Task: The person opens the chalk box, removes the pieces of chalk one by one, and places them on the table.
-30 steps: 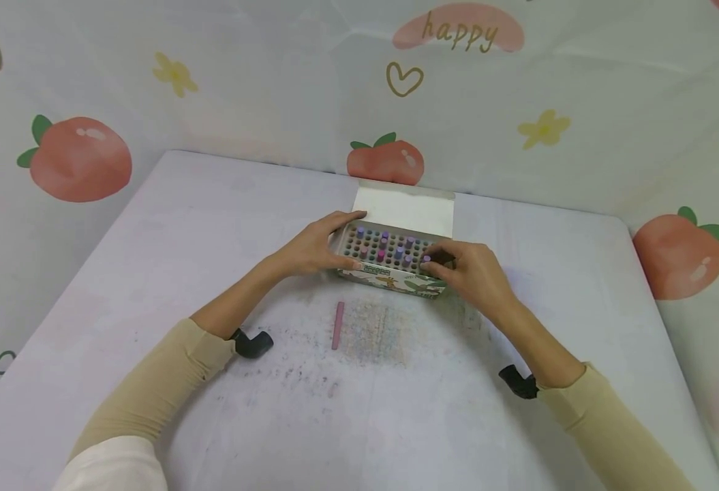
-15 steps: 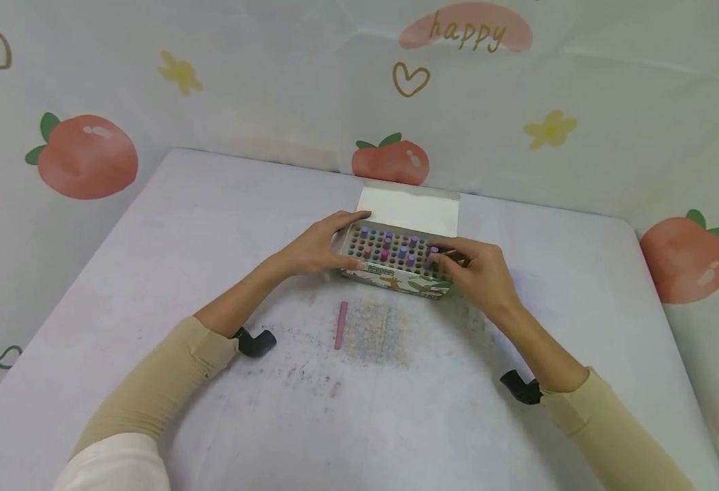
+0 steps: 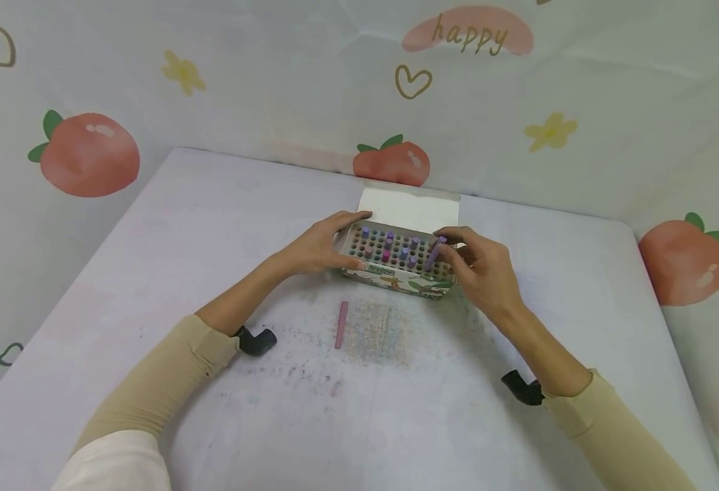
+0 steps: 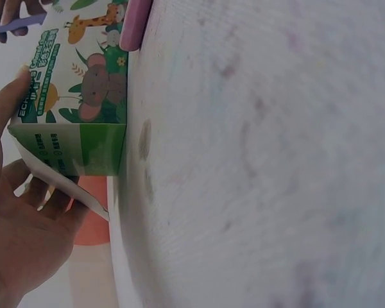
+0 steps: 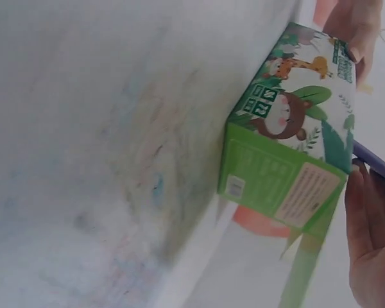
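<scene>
A chalk box printed with cartoon animals stands near the far side of the table, lid folded back, a holed tray inside with several purple and pink chalk sticks. My left hand holds its left end, thumb at the front edge and fingers at the back. Between thumb and fingertips, my right hand pinches a purple chalk stick, tilted over the tray's right part. Whether its lower end is still in a hole I cannot tell. A pink chalk stick lies on the table before the box.
Chalk dust and smudges mark the white table in front of the box. The raised white lid stands behind the tray. A patterned cloth backdrop rises beyond the table edge.
My right hand has drawn the purple chalk stick up from the tray, and more of its length shows, tilted to the right. My left hand stays on the box.
</scene>
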Demonstrator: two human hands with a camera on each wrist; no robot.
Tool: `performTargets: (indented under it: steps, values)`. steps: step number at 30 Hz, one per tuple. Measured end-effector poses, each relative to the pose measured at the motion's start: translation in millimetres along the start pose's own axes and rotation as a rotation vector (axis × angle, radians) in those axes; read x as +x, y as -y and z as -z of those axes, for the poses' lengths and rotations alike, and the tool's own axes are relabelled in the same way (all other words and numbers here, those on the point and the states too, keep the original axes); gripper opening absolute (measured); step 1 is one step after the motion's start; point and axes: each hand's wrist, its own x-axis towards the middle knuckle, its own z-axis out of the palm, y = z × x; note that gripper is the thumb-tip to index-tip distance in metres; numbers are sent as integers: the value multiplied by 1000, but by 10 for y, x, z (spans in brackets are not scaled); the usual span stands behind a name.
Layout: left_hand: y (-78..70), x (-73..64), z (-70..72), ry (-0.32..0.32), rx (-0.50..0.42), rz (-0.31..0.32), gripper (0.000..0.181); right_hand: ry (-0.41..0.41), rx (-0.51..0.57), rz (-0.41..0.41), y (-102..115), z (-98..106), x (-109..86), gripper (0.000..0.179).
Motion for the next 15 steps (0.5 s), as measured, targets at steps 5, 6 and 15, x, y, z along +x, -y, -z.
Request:
performTargets:
  steps: [5,6,15]
  values:
    - [-3,12,-6,3,3,4,91,-31,136,-28,65,-21,9,23]
    - [-3,13,-8,4,1,4,91,-30,171,-49,79,-29,6,23]
    - [-8,11,0,2,-20,0,91,40,441,-288,220,-138,-15,28]
